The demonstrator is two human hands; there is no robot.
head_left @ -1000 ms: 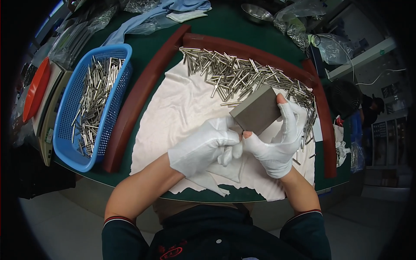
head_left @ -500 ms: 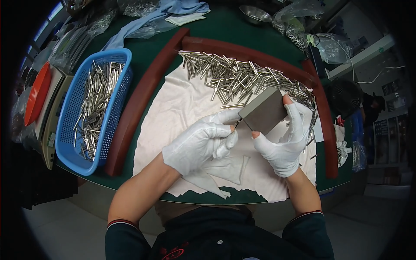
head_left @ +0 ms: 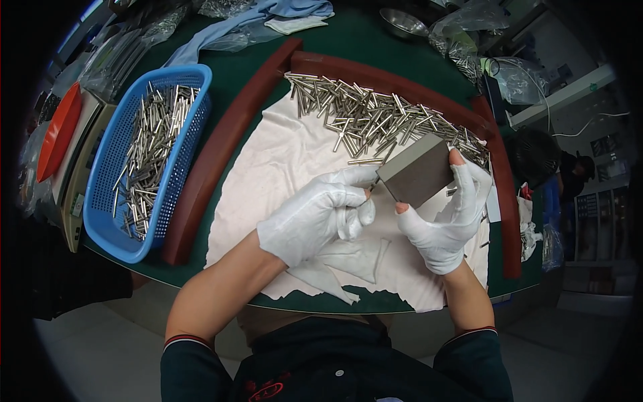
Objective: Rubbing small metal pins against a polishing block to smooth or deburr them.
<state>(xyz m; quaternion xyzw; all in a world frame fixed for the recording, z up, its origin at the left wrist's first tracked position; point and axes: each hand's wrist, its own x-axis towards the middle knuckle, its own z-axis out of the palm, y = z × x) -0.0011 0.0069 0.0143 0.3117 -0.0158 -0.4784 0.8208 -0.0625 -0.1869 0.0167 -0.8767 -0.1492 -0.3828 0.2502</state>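
Observation:
My right hand (head_left: 442, 234), in a white glove with bare fingertips, grips a grey rectangular block (head_left: 420, 175) between thumb and fingers, tilted above the cloth. At the block's left corner my left hand (head_left: 311, 214), gloved likewise, is closed in a pinch on a thin metal pin (head_left: 372, 189), of which only a short dark end shows. Beyond both hands a heap of shiny metal pins (head_left: 375, 110) lies on a pale pink cloth (head_left: 251, 184). A folded white rag (head_left: 358, 261) rests under my left wrist.
Dark red wooden rails (head_left: 231, 144) border the cloth on three sides. To the left stand a blue plastic basket (head_left: 96, 208) of pins and an orange-red tray (head_left: 59, 134) on a scale. A metal bowl (head_left: 404, 23), plastic bags and a blue cloth (head_left: 248, 20) lie at the back.
The view has shifted slightly. Both hands keep their holds, with the block and pin held close together in nearly the same pose.

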